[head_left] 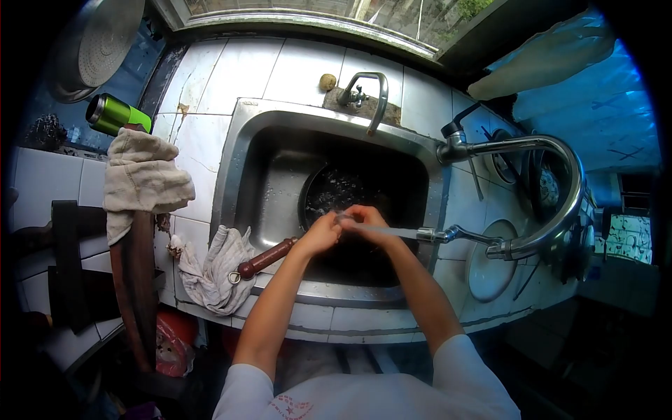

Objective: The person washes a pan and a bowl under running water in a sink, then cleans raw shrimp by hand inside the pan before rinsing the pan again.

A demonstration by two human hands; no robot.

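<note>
Both of my bare hands meet over the sink, fingers drawn in close together. Left hand [320, 234] and right hand [369, 222] seem to pinch something small between the fingertips, but it is too blurred for me to tell what, or how tightly I grip it. A pale streak of water [395, 229] runs to my fingers from the jointed metal nozzle [439, 234] beside my right wrist. Just beyond my hands, a round black pan [329, 189] sits in the basin with wet glints inside. Beside my left forearm, a reddish-brown handle with a metal ring [269, 259] lies across the near left edge; my wrist hides whether it joins the pan.

Around all this is the rectangular stainless-steel sink [228, 164], set into a white tiled counter [245, 59]. To its left lies a crumpled whitish cloth [218, 274], with a beige cloth [148, 173] farther out, draped over dark brown wood, and a green bottle with a black cap [124, 116] behind. At the back edge stands a small curved tap [383, 94], near a round tan object [327, 82]. On my right, a tall chrome faucet [577, 178] arches over a white oval plate [491, 273].
</note>
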